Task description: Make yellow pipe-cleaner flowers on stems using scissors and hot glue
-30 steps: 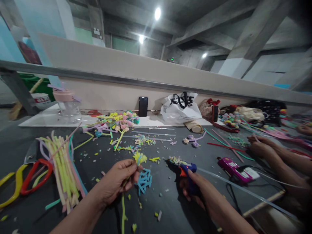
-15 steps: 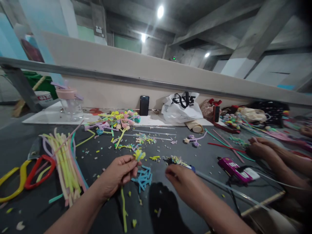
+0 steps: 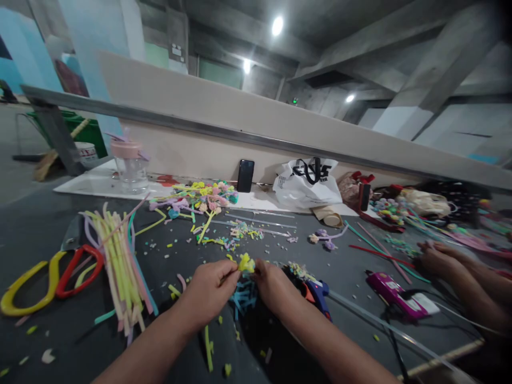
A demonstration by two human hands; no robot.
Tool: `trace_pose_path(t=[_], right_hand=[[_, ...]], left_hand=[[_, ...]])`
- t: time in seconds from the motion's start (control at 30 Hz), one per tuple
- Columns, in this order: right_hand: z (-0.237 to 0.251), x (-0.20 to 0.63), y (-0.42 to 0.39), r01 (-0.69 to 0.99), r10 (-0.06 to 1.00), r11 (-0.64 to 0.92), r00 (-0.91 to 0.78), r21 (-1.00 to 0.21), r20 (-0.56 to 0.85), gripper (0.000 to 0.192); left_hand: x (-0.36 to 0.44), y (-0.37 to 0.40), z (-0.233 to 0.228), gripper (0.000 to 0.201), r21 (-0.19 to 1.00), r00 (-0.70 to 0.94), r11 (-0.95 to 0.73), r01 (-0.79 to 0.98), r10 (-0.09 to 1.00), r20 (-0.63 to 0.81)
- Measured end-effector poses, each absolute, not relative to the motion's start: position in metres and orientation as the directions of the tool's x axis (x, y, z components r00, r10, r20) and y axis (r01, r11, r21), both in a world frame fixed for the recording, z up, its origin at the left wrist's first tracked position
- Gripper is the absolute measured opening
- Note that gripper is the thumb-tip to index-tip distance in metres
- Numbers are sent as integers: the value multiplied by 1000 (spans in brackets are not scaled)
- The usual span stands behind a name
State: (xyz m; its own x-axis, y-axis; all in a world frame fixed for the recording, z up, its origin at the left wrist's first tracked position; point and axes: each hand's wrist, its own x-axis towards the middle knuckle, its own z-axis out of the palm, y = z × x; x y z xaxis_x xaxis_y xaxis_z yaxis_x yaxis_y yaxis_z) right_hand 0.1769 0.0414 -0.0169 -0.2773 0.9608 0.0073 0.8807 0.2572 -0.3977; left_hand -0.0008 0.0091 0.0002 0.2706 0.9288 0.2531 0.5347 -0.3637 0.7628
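A small yellow pipe-cleaner flower [image 3: 246, 263] is pinched in my left hand [image 3: 208, 288], whose thumb and fingers are closed on its left side. My right hand [image 3: 276, 285] comes in from the other side, fingers closed against the flower's right edge. Part of a green pipe-cleaner stem [image 3: 208, 349] shows below my left wrist. Under the flower lies a pile of short blue pipe-cleaner pieces [image 3: 243, 298], partly covered by my hands. Just right of my right hand is a blue and orange glue gun [image 3: 319, 294] with a long clear glue stick in it.
Scissors [image 3: 80, 272] and a bundle of pipe cleaners [image 3: 120, 261] lie at left. Finished flowers [image 3: 208, 194] are heaped behind, near a phone [image 3: 245, 176], a clear jug [image 3: 131, 168] and a white bag [image 3: 306, 184]. A purple device [image 3: 396, 293] and another person's hands [image 3: 440, 261] are at right.
My right hand has moved left to meet the flower, uncovering more of the glue gun. My left hand has turned, and the flower sits between both hands. The view has shifted slightly.
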Motion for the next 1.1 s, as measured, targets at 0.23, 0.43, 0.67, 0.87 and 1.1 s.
trace_pose_path(t=[0.23,0.43,0.67,0.87,1.1], right_hand=[[-7,189,44,779,976,161,-216,-606,-17,15],[23,197,42,612,980,-34,-136,-791,-147,10],[71,180,20,836,892,452,-436,-310,122,11],[74,163,12,719,726,678,-688,155,15,16],[77,157,13,657,692,709,-719,256,-72,13]], left_hand=[[-1,9,-5,25,721,302,-407,561,912,279],[0,9,-10,26,682,341,-415,602,906,250],[0,9,-12,20,659,380,-442,608,891,247],[-2,6,-11,24,631,412,-455,628,883,226],[-1,4,-7,22,620,452,-462,634,872,187]])
